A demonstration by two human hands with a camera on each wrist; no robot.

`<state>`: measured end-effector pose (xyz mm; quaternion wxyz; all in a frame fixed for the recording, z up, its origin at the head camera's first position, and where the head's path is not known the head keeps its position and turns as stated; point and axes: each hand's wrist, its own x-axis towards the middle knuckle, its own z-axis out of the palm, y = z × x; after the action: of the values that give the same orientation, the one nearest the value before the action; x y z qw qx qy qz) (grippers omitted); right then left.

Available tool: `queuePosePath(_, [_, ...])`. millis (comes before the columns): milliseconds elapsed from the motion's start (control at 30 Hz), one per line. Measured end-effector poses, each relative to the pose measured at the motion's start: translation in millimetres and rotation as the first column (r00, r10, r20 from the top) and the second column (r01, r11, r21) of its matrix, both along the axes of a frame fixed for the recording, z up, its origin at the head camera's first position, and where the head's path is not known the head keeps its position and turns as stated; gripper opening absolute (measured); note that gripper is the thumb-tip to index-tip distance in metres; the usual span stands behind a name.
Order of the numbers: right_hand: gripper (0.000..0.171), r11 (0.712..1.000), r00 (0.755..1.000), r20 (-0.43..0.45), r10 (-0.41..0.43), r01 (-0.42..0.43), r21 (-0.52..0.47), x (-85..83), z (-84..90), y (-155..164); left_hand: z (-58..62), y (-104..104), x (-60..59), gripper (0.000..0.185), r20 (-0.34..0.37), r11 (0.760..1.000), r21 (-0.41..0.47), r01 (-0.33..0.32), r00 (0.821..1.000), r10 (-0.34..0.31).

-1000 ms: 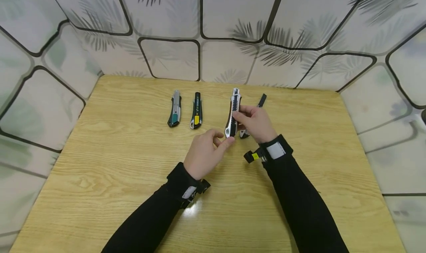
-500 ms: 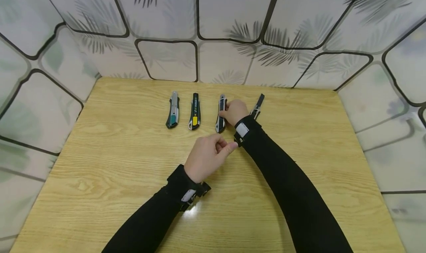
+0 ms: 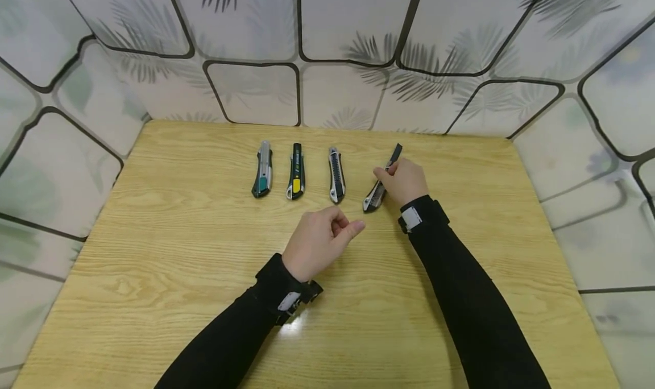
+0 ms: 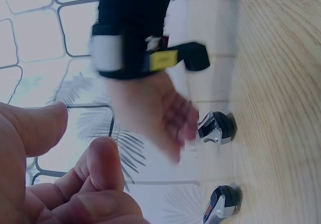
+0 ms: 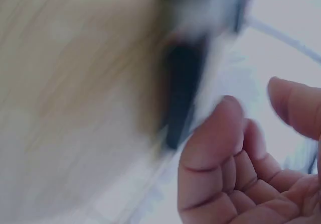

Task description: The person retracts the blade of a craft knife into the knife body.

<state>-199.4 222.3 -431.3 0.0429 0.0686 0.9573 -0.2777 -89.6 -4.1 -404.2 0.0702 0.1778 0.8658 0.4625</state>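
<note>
On the pale wood-grain table (image 3: pixel 460 167), four utility knives lie in a row toward the far edge, and the right hand (image 3: pixel 404 179) is at the rightmost one, a slim dark knife (image 3: pixel 377 191) lying slanted, its black tip pointing away and its silver butt nearer the person. Fingers curl down over its middle and touch it from above; whether they pinch it outright, I cannot tell, since the right wrist view is smeared with blur and shows only relaxed fingertips beside a dark bar. Just left of that knife sits the silver-and-black knife (image 3: pixel 335 174), long, ribbed along its spine, lying flat and free of any hand. Further left of the slanted knife comes the black knife with the yellow slider (image 3: pixel 295 172), then the grey knife with the teal grip (image 3: pixel 262 176), both straight and parallel. The left hand (image 3: pixel 319 241) hovers nearer the person than the slanted knife, loosely curled, thumb and forefinger close together, gripping nothing. Both arms wear black sleeves with wrist straps. Behind the table rises a glossy wall (image 3: pixel 348 48) printed with rounded dark-outlined tiles and feathery grey palm fronds.
</note>
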Motion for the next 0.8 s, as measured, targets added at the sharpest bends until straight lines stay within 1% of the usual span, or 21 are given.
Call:
queuePosePath(100, [0.052,0.997,0.999,0.045,-0.01,0.006,0.082,-3.8,-9.4,7.5,-0.5,-0.3,0.5,0.034,0.006,1.0,-0.006,0.007,1.0,-0.007])
queuePosePath(167, [0.057,0.995,0.996,0.089,-0.007,-0.002,0.102,-6.4,-12.7,7.8,-0.5,-0.2,1.0,0.034,0.011,1.0,-0.003,0.02,1.0,-0.02])
queuePosePath(233, [0.064,0.995,0.992,0.127,-0.017,0.004,0.102,-8.0,-13.6,6.6,-0.3,0.0,1.8,0.034,0.017,1.0,0.006,0.03,0.999,-0.03])
queuePosePath(300, [0.072,0.997,0.987,0.157,-0.023,0.012,0.07,-8.9,-13.0,5.0,0.4,-0.1,2.8,0.033,0.021,0.999,0.022,0.04,0.999,-0.04])
queuePosePath(333, [0.071,0.998,0.985,0.171,-0.021,0.012,0.056,-9.0,-12.9,4.6,0.7,-0.3,3.2,0.033,0.021,0.999,0.031,0.044,0.999,-0.045])
queuePosePath(400, [0.056,1.0,0.979,0.206,0.002,-0.008,0.029,-8.5,-12.6,5.2,1.5,-0.5,3.9,0.032,0.023,0.998,0.042,0.05,0.998,-0.051])
queuePosePath(467, [0.041,0.999,0.972,0.231,0.043,-0.045,0.003,-7.1,-12.6,7.4,2.0,-0.7,4.0,0.031,0.026,0.998,0.046,0.053,0.998,-0.054])
queuePosePath(533, [0.035,0.996,0.968,0.236,0.091,-0.085,-0.035,-4.0,-11.5,10.6,2.2,-0.8,3.8,0.031,0.028,0.998,0.046,0.05,0.998,-0.051])
queuePosePath(600, [0.032,0.987,0.965,0.224,0.139,-0.116,-0.115,0.7,-8.1,13.0,2.7,-0.8,3.3,0.032,0.029,0.998,0.04,0.041,0.999,-0.042])
queuePosePath(633, [0.031,0.976,0.964,0.213,0.159,-0.121,-0.179,3.4,-5.1,12.9,2.3,-0.8,2.8,0.032,0.03,0.999,0.041,0.032,0.999,-0.033])
queuePosePath(667, [0.031,0.959,0.965,0.194,0.178,-0.126,-0.253,6.2,-1.3,12.0,2.4,-0.8,2.6,0.034,0.03,0.999,0.039,0.021,0.999,-0.022])
queuePosePath(700, [0.033,0.936,0.966,0.17,0.195,-0.131,-0.328,9.0,3.3,10.8,2.3,-0.9,2.2,0.038,0.032,0.999,0.039,0.007,0.999,-0.008])
queuePosePath(733, [0.035,0.904,0.967,0.144,0.208,-0.134,-0.406,12.1,9.1,8.4,2.5,-0.9,1.8,0.043,0.033,0.999,0.041,-0.009,0.999,0.008])
queuePosePath(800, [0.038,0.827,0.971,0.072,0.23,-0.156,-0.541,18.5,22.9,1.7,3.1,-1.1,0.6,0.055,0.046,0.997,0.062,-0.041,0.998,0.038])
